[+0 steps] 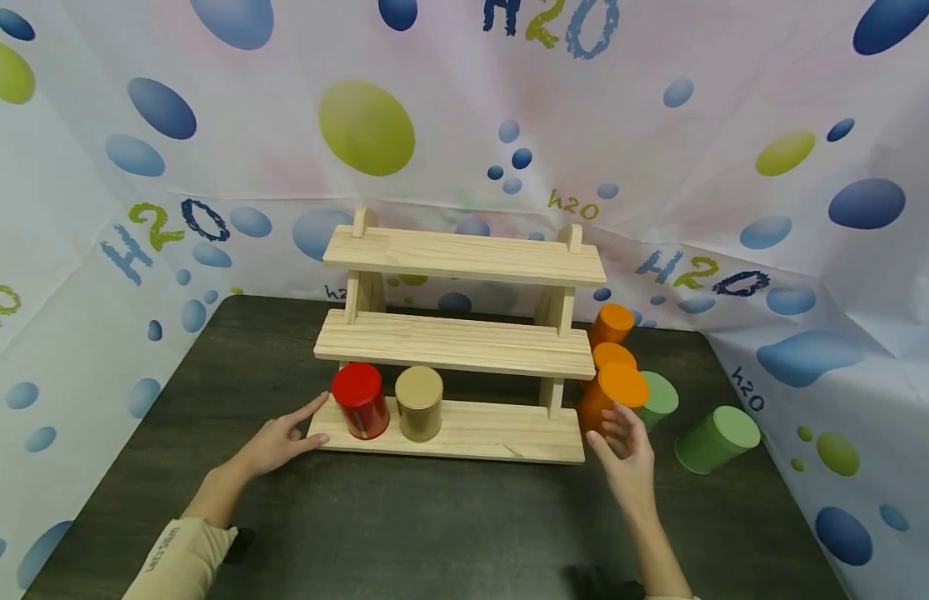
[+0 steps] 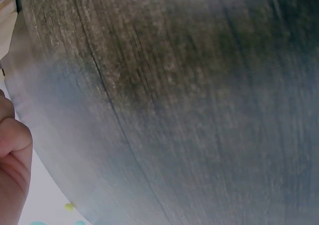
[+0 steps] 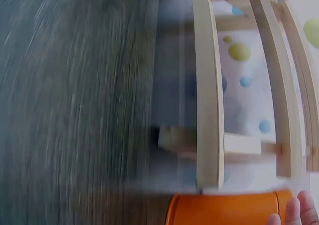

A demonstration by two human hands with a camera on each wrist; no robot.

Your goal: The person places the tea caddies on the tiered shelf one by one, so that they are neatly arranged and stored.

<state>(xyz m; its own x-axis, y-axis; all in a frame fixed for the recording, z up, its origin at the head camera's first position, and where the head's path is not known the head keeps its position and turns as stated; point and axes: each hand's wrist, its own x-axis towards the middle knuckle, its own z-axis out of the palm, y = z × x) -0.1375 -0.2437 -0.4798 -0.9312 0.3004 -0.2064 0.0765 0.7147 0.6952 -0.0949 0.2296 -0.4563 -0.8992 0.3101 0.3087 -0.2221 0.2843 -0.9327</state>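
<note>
My left hand [image 1: 277, 442] is at the left end of the wooden three-tier shelf [image 1: 457, 342], index finger and thumb spread at the bottom board's end. Close to that index finger stands a red canister [image 1: 362, 402] with a red lid, upright on the bottom board. A gold canister [image 1: 419, 404] stands beside it. Off the shelf's right end, my right hand [image 1: 629, 458] is at the nearest orange canister [image 1: 612, 396], fingers loosely bent. In the right wrist view its fingertips [image 3: 294, 210] overlap the edge of that orange canister [image 3: 224, 210].
Behind the nearest orange canister stand two more orange canisters [image 1: 612, 321] in a row. To their right are two green canisters [image 1: 715, 442]. All stand on the dark wood-grain table [image 1: 434, 533]. A white sheet [image 1: 464, 100] with blue and green spots hangs behind.
</note>
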